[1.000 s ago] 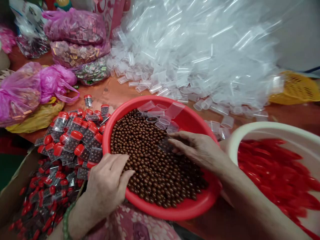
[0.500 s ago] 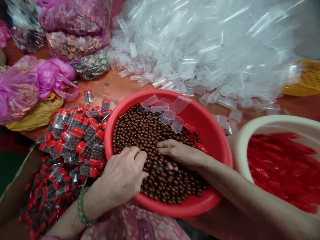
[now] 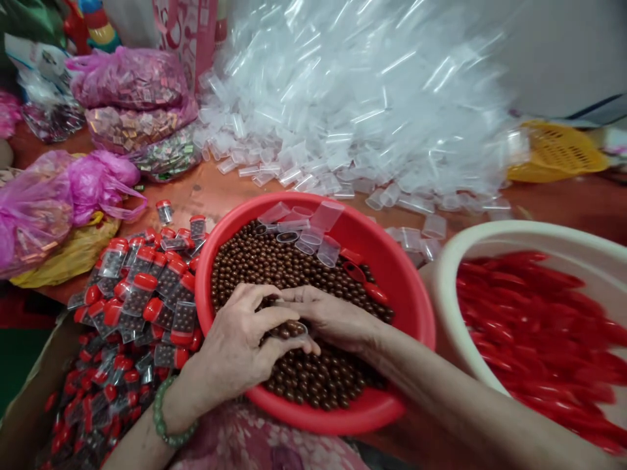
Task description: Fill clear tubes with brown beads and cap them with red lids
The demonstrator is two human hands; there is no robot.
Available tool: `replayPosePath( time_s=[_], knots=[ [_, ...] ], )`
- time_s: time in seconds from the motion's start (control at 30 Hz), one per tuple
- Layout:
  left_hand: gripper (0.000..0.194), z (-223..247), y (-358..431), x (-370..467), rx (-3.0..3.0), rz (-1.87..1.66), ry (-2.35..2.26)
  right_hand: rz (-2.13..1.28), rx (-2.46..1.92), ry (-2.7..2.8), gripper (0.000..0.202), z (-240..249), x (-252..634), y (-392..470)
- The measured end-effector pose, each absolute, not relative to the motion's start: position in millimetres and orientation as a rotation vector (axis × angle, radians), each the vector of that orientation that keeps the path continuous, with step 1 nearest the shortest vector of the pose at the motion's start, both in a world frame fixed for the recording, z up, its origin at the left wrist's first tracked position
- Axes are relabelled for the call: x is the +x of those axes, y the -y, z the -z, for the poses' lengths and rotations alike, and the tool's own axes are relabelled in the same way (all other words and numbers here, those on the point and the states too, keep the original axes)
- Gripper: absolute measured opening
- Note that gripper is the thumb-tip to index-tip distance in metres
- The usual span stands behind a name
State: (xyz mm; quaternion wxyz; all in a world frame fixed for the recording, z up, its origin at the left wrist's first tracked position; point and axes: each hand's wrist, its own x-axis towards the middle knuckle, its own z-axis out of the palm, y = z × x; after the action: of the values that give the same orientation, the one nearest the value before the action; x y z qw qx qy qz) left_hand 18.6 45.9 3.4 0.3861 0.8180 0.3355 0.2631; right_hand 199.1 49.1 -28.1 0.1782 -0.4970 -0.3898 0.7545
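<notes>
Over a red basin (image 3: 416, 326) of small shiny brown balls (image 3: 318, 385), my two hands meet. My left hand (image 3: 240, 333), with a green bead bracelet at the wrist, is closed round a clear plastic tube (image 3: 300, 328) with brown balls in it, its open end facing right. Cupped against it, my right hand (image 3: 328, 316) touches the left fingertips; what lies inside its curled fingers is mostly hidden. Several empty clear tubes (image 3: 327, 215) rest on the balls at the basin's back, beside a few red caps (image 3: 376, 294).
Filled tubes with red caps (image 3: 142, 287) are heaped left of the basin, spilling down into a cardboard box. Loose clear tubes (image 3: 343, 117) form a large pile behind. At right stands a white tub (image 3: 448, 261) of red caps (image 3: 529, 326). Pink bags (image 3: 132, 78) sit back left.
My hands have come together; my right hand has moved from the balls to my left. A tube with balls now shows between them. The view has shifted slightly.
</notes>
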Motion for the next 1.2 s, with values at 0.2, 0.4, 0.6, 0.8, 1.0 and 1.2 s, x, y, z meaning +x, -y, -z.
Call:
replayPosePath(
  time_s=[0.2, 0.4, 0.6, 0.8, 1.0, 1.2],
  knots=[
    [0.013, -12, -47, 16, 1.959, -0.583, -0.873, -1.778, -1.485, 1.393, 0.03, 0, 210, -47],
    [0.01, -6, -50, 19, 1.851, -0.557, -0.866, -1.417, -1.424, 1.67, 0.027, -20, 218, -33],
    [0.012, -4, -48, 21, 1.733, -0.451, -0.949, -1.133, -1.2, 1.803, 0.016, -26, 212, -26],
    [0.015, -2, -49, 20, 1.694, -0.447, -0.942, -0.968, -1.088, 1.847, 0.012, -25, 200, -27],
    [0.013, -4, -55, 21, 1.63, -0.458, -0.996, -0.799, -1.114, 1.807, 0.008, -16, 191, -25],
    [0.01, -4, -58, 25, 1.565, -0.475, -1.032, -0.696, -1.119, 1.771, 0.01, -8, 191, -19]
  ],
)
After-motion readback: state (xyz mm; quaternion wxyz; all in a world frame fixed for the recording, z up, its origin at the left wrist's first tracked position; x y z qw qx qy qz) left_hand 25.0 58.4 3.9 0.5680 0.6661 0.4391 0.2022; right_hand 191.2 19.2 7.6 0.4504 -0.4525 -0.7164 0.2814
